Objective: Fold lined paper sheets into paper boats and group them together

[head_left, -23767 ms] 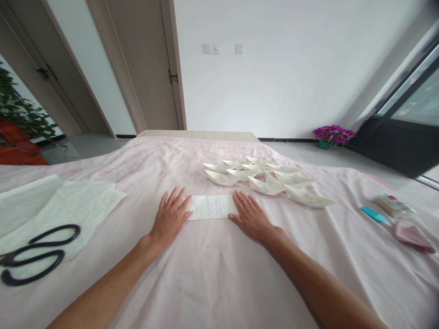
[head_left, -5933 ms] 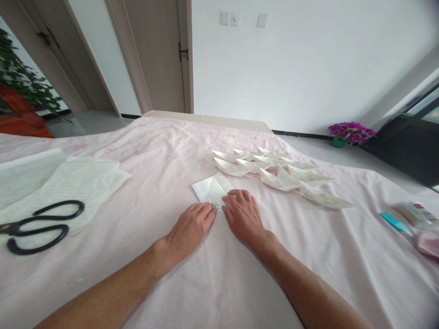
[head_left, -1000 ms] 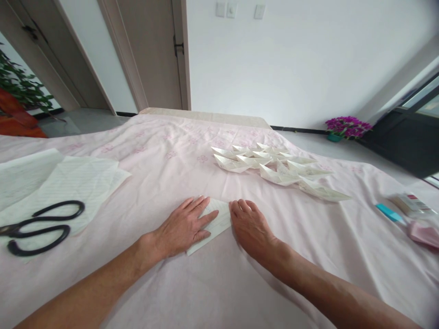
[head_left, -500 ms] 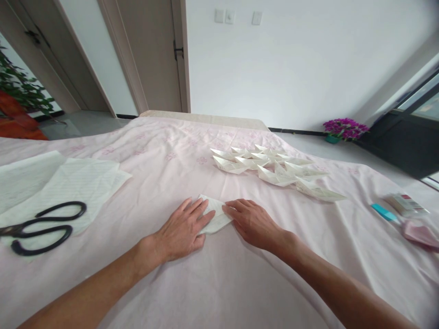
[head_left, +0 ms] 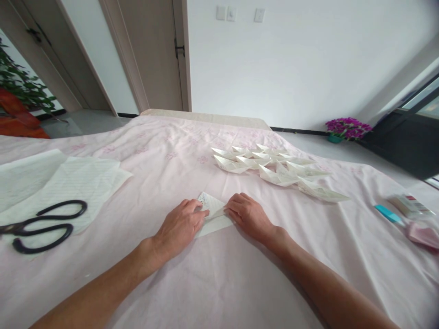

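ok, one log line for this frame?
left hand on folded paper | right hand at its right end | paper boats beyond, right | scissors on loose sheets, left

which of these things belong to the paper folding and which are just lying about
Seem to belong:
folded paper, touched by left hand and right hand
paper boats
lined sheets
scissors, probably

Seem just lying about:
blue object
pink item
packet
potted flowers
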Demonstrator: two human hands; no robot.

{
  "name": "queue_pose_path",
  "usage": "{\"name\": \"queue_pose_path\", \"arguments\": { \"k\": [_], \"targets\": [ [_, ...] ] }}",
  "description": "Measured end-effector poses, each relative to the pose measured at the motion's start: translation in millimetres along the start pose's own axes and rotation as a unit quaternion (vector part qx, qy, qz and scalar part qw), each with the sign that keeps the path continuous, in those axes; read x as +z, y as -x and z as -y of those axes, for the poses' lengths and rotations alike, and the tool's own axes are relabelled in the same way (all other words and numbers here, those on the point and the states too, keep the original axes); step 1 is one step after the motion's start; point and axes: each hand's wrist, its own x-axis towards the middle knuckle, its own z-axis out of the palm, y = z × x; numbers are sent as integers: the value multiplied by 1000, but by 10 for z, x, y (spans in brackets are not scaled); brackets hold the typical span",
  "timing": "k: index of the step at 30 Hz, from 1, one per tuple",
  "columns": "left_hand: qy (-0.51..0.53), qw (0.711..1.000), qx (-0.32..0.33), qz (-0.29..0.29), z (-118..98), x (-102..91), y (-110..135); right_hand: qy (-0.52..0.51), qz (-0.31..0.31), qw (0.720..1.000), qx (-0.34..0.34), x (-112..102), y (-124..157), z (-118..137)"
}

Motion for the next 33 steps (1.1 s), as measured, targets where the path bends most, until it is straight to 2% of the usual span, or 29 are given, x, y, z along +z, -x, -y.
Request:
{"name": "queue_pose_path", "arguments": {
  "k": [5,10,16,21,24,26,29,31,33],
  "targets": [
    [126,991,-50,-1,147,42,10,-50,-11,998,48,40,-55,-26],
    [173,981,-92,-3,239,86,-1,-78,-25,994,78,85,-68,-45],
    [122,986,-110,-27,225,117,36,-56,-23,992,108,120,-55,-88],
    [-11,995,-99,-26,188,107,71,-19,-22,993,114,113,-51,-55],
    [-83,993,-51,-62,202,96,79,1,-24,992,122,127,-56,-44],
    [-89,992,31,-83,233,101,72,11,-25,992,124,138,-58,-46],
    [-46,984,167,-39,281,135,49,35,-24,991,130,145,-53,-35],
    [-16,981,195,3,289,157,37,67,-34,988,134,145,-43,-3],
    [0,983,182,26,269,162,39,106,-47,985,127,149,-31,44]
  ]
}}
